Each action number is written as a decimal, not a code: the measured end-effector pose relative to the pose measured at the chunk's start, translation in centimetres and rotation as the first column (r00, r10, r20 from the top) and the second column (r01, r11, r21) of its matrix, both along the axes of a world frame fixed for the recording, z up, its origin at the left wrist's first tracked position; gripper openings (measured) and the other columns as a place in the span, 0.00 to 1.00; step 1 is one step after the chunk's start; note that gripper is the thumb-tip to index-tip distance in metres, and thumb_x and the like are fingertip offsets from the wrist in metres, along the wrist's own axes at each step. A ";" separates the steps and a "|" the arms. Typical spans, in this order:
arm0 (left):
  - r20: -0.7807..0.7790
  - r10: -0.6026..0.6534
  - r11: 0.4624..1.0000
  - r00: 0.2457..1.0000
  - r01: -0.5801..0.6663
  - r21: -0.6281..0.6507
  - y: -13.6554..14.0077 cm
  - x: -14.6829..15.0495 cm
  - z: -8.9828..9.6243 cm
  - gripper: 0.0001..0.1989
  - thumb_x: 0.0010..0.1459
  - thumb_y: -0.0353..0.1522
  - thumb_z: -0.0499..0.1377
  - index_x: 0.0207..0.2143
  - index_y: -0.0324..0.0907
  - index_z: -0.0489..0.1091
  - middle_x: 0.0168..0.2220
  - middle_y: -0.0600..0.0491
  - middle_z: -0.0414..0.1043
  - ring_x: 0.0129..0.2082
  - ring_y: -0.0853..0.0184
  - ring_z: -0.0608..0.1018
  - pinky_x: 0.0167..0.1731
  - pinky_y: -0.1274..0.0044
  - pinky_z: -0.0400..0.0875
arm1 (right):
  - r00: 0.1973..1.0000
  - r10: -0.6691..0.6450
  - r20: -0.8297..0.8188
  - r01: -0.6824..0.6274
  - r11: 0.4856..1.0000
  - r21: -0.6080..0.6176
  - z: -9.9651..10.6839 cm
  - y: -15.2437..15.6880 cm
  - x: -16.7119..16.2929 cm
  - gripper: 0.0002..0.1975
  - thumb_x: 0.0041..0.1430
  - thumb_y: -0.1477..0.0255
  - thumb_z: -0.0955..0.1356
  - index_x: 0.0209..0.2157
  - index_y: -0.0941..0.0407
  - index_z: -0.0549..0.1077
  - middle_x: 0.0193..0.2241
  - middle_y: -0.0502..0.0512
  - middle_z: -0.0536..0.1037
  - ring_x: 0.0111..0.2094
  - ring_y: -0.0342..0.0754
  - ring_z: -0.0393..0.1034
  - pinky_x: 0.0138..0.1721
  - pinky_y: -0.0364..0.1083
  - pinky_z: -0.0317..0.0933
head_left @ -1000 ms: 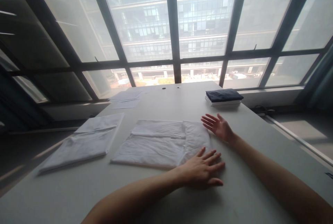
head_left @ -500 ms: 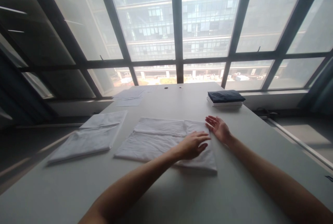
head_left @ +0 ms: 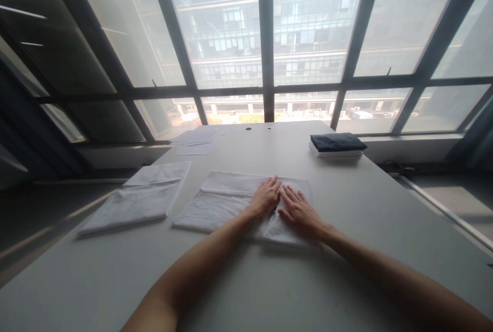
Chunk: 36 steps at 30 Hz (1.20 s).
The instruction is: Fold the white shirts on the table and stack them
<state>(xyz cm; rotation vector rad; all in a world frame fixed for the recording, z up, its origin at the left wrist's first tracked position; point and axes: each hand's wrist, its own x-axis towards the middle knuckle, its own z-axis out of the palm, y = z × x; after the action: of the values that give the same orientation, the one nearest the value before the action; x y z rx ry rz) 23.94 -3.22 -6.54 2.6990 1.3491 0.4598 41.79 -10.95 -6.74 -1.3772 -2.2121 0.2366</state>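
Head view: white cloth (head_left: 219, 213), apparently being smoothed
Left hand (head_left: 266, 196): flat atop, fingers close
Right hand (head_left: 302, 214): flat, slightly spread
Next move: even pressure, probably

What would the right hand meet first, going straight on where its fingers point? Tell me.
Most likely the left hand, just ahead of the right hand on the cloth; any gap is hard to judge.

On the tabletop (head_left: 254, 152), around the middle cloth (head_left: 225, 203), the second cloth (head_left: 140, 198) lies at nine o'clock, what look like papers (head_left: 196, 142) at eleven, a cloth pile (head_left: 338, 144) at two; the window (head_left: 304, 39) stands behind, at twelve.
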 end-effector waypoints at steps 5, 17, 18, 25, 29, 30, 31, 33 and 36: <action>-0.017 -0.001 1.000 1.000 0.001 0.022 0.2 0.0 -0.2 0.25 0.75 0.35 0.45 0.68 0.38 0.62 0.71 0.39 0.57 0.71 0.52 0.60 0.68 0.58 0.55 | 0.957 -0.163 0.240 0.202 0.968 -0.149 0.0 1.7 2.5 0.33 0.74 0.54 0.55 0.72 0.56 0.58 0.74 0.66 0.50 0.75 0.62 0.38 0.70 0.69 0.33; -0.034 0.009 0.999 0.999 -0.007 0.048 0.0 0.2 0.1 0.24 0.74 0.34 0.46 0.67 0.38 0.64 0.70 0.41 0.59 0.70 0.53 0.62 0.67 0.59 0.57 | 0.905 -0.424 0.031 0.411 0.891 0.190 0.6 2.5 5.9 0.24 0.72 0.67 0.57 0.62 0.61 0.70 0.66 0.69 0.66 0.70 0.62 0.54 0.68 0.63 0.51; -0.034 0.007 0.999 0.999 -0.005 0.054 0.0 0.2 0.0 0.24 0.74 0.34 0.46 0.67 0.38 0.63 0.71 0.41 0.59 0.70 0.53 0.62 0.67 0.59 0.57 | 0.938 -0.347 0.019 0.336 0.920 0.203 0.7 2.1 4.8 0.25 0.72 0.66 0.58 0.63 0.60 0.69 0.67 0.68 0.66 0.70 0.60 0.54 0.68 0.61 0.52; -0.074 0.009 0.999 0.997 -0.006 0.036 0.1 0.0 -0.1 0.26 0.75 0.37 0.44 0.70 0.38 0.58 0.71 0.39 0.57 0.71 0.51 0.59 0.67 0.54 0.55 | 0.982 0.012 0.189 -0.004 0.999 -0.041 0.7 0.1 1.0 0.31 0.72 0.59 0.60 0.71 0.58 0.60 0.71 0.67 0.59 0.72 0.59 0.51 0.70 0.64 0.45; -0.126 0.045 0.999 0.991 -0.040 0.036 0.6 -0.8 0.7 0.28 0.76 0.39 0.44 0.73 0.42 0.53 0.72 0.41 0.55 0.72 0.51 0.57 0.66 0.51 0.55 | 0.973 0.029 0.230 -0.012 0.997 -0.076 1.1 0.0 1.4 0.31 0.74 0.58 0.58 0.71 0.59 0.59 0.71 0.67 0.57 0.72 0.59 0.50 0.71 0.62 0.44; -0.142 0.063 0.998 0.988 -0.059 0.032 0.7 -1.0 0.8 0.28 0.76 0.40 0.44 0.73 0.43 0.52 0.73 0.41 0.54 0.72 0.51 0.56 0.66 0.51 0.55 | 0.971 0.029 0.237 -0.013 0.997 -0.070 1.3 -0.1 1.4 0.31 0.74 0.58 0.57 0.71 0.59 0.58 0.71 0.67 0.57 0.72 0.59 0.49 0.71 0.62 0.44; -0.158 0.081 0.997 0.984 -0.078 0.026 0.8 -1.3 0.9 0.28 0.76 0.41 0.43 0.74 0.44 0.52 0.73 0.42 0.53 0.72 0.50 0.56 0.67 0.51 0.54 | 0.969 0.028 0.244 -0.014 0.998 -0.058 1.4 -0.2 1.4 0.32 0.75 0.57 0.57 0.71 0.59 0.58 0.71 0.67 0.57 0.73 0.60 0.49 0.71 0.63 0.44; -0.178 0.107 0.994 0.978 -0.106 0.018 0.9 -1.6 0.9 0.29 0.76 0.43 0.43 0.74 0.44 0.52 0.73 0.42 0.53 0.73 0.50 0.55 0.67 0.52 0.53 | 0.969 0.024 0.247 -0.021 1.000 -0.013 1.6 -0.7 1.0 0.32 0.74 0.56 0.57 0.71 0.59 0.59 0.71 0.68 0.57 0.73 0.61 0.47 0.71 0.64 0.42; -0.177 0.106 0.994 0.978 -0.106 0.012 1.2 -1.7 0.8 0.28 0.76 0.42 0.43 0.73 0.43 0.53 0.73 0.40 0.53 0.73 0.50 0.56 0.67 0.52 0.52 | 0.975 0.055 0.217 -0.064 0.997 0.034 1.7 -1.7 0.0 0.32 0.74 0.56 0.57 0.71 0.58 0.59 0.72 0.66 0.56 0.74 0.60 0.44 0.71 0.64 0.41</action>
<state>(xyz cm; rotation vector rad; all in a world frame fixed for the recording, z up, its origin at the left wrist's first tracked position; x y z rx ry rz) 22.22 -2.05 -5.70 2.7356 1.5439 0.2325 41.78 -12.62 -5.07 -1.3716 -2.4240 0.0641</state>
